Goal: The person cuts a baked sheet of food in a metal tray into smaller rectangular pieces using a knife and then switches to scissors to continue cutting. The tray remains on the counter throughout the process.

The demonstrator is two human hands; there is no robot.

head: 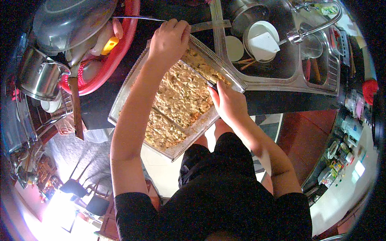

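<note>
A perforated metal tray (196,129) lies tilted across the dark counter's front edge, holding a baked slab (181,96) topped with seeds and what look like sliced nuts. One straight cut line crosses the slab. My right hand (231,102) is closed on the dark handle of a knife (202,77), at the tray's right side. Its thin blade lies along the slab and runs up under my left hand (170,40). That hand is bent over the tray's far corner, fingers curled down; what its fingertips touch is hidden.
On the right, a steel sink (271,82) holds white bowls (264,40) and a pot under a curved faucet (295,36). A red plastic basin (120,57) with a large lid (72,24), a steel pot (40,75) and a wooden-handled utensil (75,105) stand at left.
</note>
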